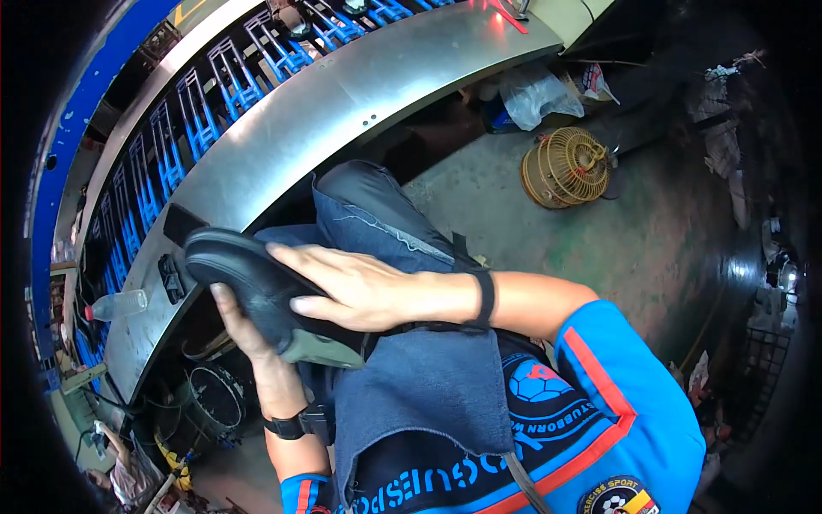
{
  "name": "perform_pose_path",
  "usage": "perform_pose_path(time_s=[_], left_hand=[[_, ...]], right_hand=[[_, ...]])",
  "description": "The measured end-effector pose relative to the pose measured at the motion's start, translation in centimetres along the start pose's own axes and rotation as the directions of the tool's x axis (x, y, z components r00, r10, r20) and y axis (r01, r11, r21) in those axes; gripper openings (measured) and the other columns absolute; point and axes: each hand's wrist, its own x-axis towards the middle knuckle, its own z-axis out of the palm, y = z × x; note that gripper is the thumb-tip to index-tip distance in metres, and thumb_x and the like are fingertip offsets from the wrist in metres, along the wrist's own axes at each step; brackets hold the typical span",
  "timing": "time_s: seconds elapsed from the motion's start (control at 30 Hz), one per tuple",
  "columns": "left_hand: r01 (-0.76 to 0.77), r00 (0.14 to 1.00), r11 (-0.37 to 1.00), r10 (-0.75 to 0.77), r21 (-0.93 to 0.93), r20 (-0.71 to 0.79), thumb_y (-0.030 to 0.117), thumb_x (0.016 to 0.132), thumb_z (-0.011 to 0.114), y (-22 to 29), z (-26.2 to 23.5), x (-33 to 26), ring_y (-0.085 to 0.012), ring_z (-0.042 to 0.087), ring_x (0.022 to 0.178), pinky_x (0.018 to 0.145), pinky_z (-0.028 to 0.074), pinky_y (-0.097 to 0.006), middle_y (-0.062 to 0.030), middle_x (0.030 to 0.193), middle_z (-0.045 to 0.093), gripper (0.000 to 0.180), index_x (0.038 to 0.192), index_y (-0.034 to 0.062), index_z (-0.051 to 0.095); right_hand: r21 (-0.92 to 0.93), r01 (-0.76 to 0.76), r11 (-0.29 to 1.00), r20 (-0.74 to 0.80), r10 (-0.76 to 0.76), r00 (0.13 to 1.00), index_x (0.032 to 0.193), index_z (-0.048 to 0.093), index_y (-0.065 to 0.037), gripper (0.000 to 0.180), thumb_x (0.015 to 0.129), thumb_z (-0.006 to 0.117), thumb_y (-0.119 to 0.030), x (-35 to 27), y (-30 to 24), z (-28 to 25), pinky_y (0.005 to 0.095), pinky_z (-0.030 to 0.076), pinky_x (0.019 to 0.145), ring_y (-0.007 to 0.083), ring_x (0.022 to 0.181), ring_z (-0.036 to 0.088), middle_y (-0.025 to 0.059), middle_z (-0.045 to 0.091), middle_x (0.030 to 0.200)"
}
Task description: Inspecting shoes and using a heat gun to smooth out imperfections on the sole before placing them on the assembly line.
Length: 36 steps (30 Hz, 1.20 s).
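A black shoe (253, 272) with a thick ridged sole edge is held over my lap, its toe toward the metal bench. A grey-green piece (321, 349) shows at its heel end; I cannot tell whether it is part of the shoe. My left hand (244, 330) grips the shoe from below, its thumb up along the near side and the other fingers hidden underneath. Across the top of the shoe lies my right hand (351, 287), fingers stretched out flat and thumb spread apart, touching the black surface. The right fingertips are slightly blurred.
The curved metal bench (300, 128) runs in front of me, beside a row of blue racks (201, 120). On it are a dark flat object (184, 224) and a plastic bottle (120, 305). A wicker cage (567, 167) stands on the floor. Another person (128, 467) is at lower left.
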Motion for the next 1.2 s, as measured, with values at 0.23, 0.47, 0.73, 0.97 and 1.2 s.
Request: perform_pose_path(time_s=[0.23, 0.47, 0.73, 0.97, 1.2], left_hand=[[0.708, 0.693, 0.664, -0.719, 0.241, -0.056, 0.057, 0.092, 0.061, -1.9, 1.5, -3.9, -0.0338, 0.055, 0.125, 0.103, 0.048, -0.049, -0.0174, 0.133, 0.058, 0.066, 0.136, 0.0070, 0.053], [-0.712, 0.666, 0.281, -0.020, 0.643, 0.746, 0.039, 0.067, 0.089, -6.8, 2.9, 2.6, -0.0394, 0.057, 0.121, 0.105, 0.043, -0.048, -0.0223, 0.131, 0.058, 0.085, 0.131, -0.0032, 0.051], [-0.193, 0.949, 0.654, -0.063, 0.731, 0.308, 0.029, 0.072, 0.088, -2.5, 2.5, 11.7, -0.0216, 0.064, 0.108, 0.093, 0.052, -0.037, -0.0142, 0.117, 0.066, 0.076, 0.131, -0.0028, 0.051], [-0.076, 0.899, 0.707, 0.354, 0.703, -0.259, 0.037, 0.082, 0.083, 15.1, -7.7, 35.1, -0.0178, 0.063, 0.091, 0.082, 0.051, -0.034, -0.0106, 0.106, 0.067, 0.059, 0.120, -0.0018, 0.060], [-0.054, 0.823, 0.179, 0.565, 0.982, -0.057, 0.021, 0.080, 0.084, 21.2, -23.0, 49.6, -0.0326, 0.065, 0.106, 0.093, 0.052, -0.039, -0.0183, 0.119, 0.067, 0.066, 0.132, -0.0030, 0.050]], right_hand=[[-0.130, -0.045, 0.991, -0.464, -0.021, 0.885, 0.123, 0.063, 0.004, 0.044, 0.104, 0.046, -0.033, -6.1, -1.0, -8.1, 0.0395, 0.050, 0.087, 0.0353, 0.100, 0.064, 0.0223, 0.063, 0.112], [0.036, -0.114, 0.993, -0.559, 0.115, 0.821, 0.099, 0.070, 0.004, 0.046, 0.105, 0.036, -0.028, -2.6, 5.8, -9.0, 0.0358, 0.050, 0.083, 0.0289, 0.088, 0.067, 0.0173, 0.069, 0.094], [0.549, -0.374, 0.747, -0.073, 0.488, 0.870, 0.138, 0.054, -0.003, 0.065, 0.106, 0.033, -0.055, 10.5, 12.5, -14.4, 0.0318, 0.050, 0.092, 0.0195, 0.111, 0.060, 0.0107, 0.061, 0.128], [-0.476, -0.521, 0.709, -0.513, 0.257, 0.819, 0.150, 0.037, -0.002, 0.086, 0.086, 0.072, -0.048, 35.5, 26.3, -20.4, 0.0462, 0.041, 0.109, 0.0405, 0.135, 0.044, 0.0266, 0.042, 0.146], [-0.709, -0.385, 0.591, -0.267, 0.279, 0.922, 0.140, 0.054, -0.006, 0.080, 0.086, 0.052, -0.065, 48.5, 37.5, -22.4, 0.0487, 0.036, 0.113, 0.0408, 0.136, 0.044, 0.0235, 0.051, 0.144]])
